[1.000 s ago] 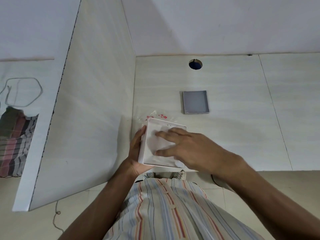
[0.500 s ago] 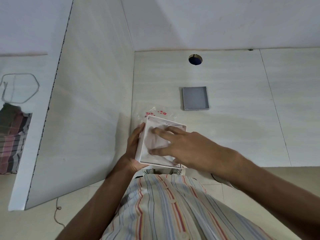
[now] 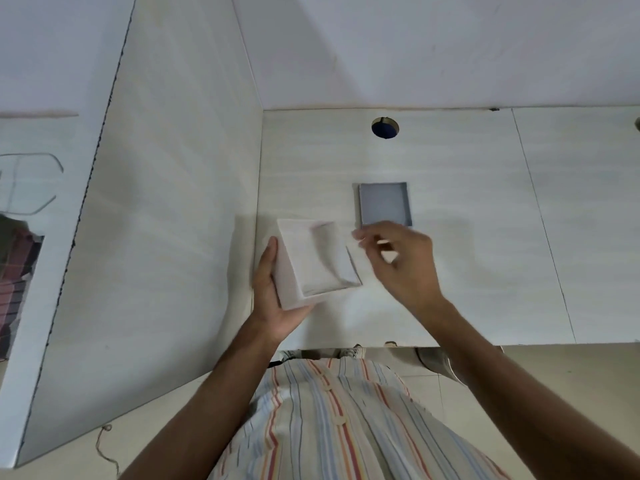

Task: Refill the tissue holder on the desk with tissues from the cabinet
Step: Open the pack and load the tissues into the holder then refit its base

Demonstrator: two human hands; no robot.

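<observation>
A white square tissue holder is tilted up off the desk, its open side facing me. White tissues fill the inside. My left hand grips the holder by its left wall and lower corner. My right hand hovers just right of the holder, above the desk, blurred by motion. Its fingers are loosely curled and apart, and I see nothing in them.
A flat grey square lid lies on the desk just behind my right hand. A round cable hole sits near the desk's back edge. A tall white side panel walls off the left. The desk's front edge runs close to my body.
My right hand has come out of the holder and moved to the right. My left hand has lifted and turned the holder, which now covers the printed wrapper seen behind it before.
</observation>
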